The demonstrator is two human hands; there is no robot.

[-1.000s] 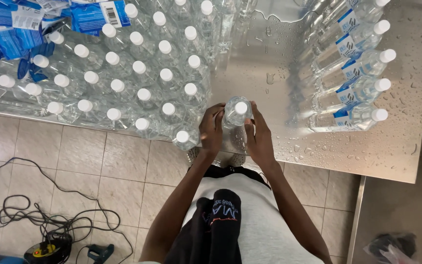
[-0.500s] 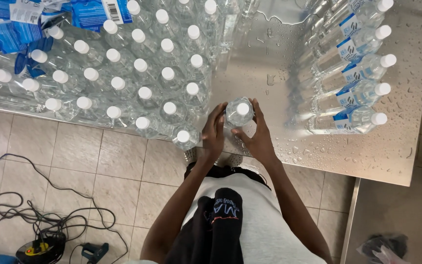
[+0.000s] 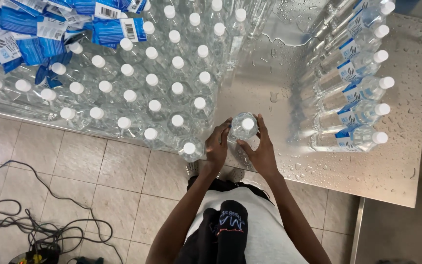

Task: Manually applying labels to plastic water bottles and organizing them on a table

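Observation:
A clear plastic water bottle point(image 3: 244, 126) with a white cap stands upright near the front edge of a wet steel table point(image 3: 396, 166). My left hand point(image 3: 218, 145) grips its left side and my right hand point(image 3: 262, 150) wraps its right side. To its left stand several rows of unlabelled bottles point(image 3: 152, 106) with white caps. A stack of labelled bottles point(image 3: 360, 115) lies on its side at the right, caps pointing right.
A heap of blue and white labels point(image 3: 25, 34) lies on the bottles at the back left. Black cables point(image 3: 30, 220) coil on the tiled floor at the lower left. Water drops cover the table top.
The view has tilted, so the table sits lower in frame. Both hands stay on the bottle; my right fingers have shifted around its lower side.

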